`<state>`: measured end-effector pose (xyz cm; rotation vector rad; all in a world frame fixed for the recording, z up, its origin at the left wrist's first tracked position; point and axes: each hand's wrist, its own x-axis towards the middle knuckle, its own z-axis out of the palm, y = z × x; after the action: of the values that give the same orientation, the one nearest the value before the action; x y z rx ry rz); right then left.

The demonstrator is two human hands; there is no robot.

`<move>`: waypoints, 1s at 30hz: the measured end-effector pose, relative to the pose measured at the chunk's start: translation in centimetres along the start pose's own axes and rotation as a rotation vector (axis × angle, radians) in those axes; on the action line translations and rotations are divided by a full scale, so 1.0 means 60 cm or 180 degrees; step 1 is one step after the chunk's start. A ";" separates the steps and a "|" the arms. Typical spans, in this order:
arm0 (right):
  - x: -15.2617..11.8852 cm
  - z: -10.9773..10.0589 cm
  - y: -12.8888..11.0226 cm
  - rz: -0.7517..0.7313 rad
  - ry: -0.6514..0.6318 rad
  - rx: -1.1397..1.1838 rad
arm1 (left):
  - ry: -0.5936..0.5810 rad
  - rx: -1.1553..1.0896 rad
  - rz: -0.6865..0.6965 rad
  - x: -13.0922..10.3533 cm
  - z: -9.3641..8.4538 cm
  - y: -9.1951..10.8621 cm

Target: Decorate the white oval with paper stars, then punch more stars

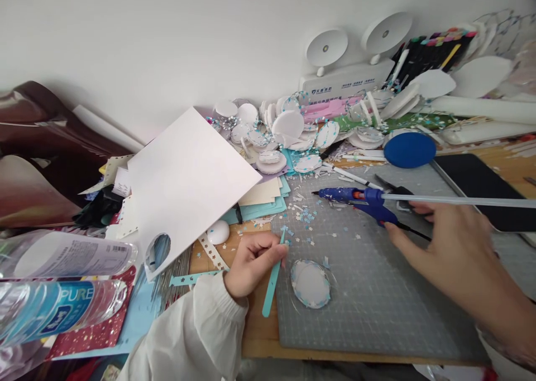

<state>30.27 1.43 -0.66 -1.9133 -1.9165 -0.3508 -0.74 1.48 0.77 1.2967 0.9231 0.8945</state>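
Observation:
My left hand (256, 264), closed, pinches teal tweezers (272, 287), their narrow tip up and wide end down, at the left edge of the grey cutting mat (355, 319). Just right of it lies a round white disc (310, 283) edged with pale blue and white bits. My right hand (444, 258), slightly blurred, is beside the blue glue gun (371, 205). Its thumb is at the handle end and the fingers are apart. From the gun's back a long glue stick (460, 201) runs right, above the hand. Tiny blue and white pieces (307, 216) lie scattered near the nozzle.
White discs with beaded trim (287, 127) are heaped at the back. A white board (192, 174) leans at left, beside plastic bottles (62, 308). At right are a blue round lid (409, 149) and a black tablet (488, 188). A two-headed lamp (343, 82) stands behind.

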 end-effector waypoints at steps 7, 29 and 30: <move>0.037 0.023 -0.036 -0.0608 -0.0712 0.0571 | 0.0035 0.0074 -0.0012 0.002 -0.002 -0.003; 0.033 -0.009 -0.090 0.0850 -0.1129 0.2020 | -0.0344 0.0256 -0.0251 -0.001 0.009 0.015; 0.031 -0.008 -0.091 0.0811 -0.1133 0.2028 | -0.0357 0.0260 -0.0251 -0.002 0.009 0.014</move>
<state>24.97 2.74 1.21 -1.8042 -1.6620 0.6412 -0.31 1.22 1.64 1.3567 0.9239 0.7222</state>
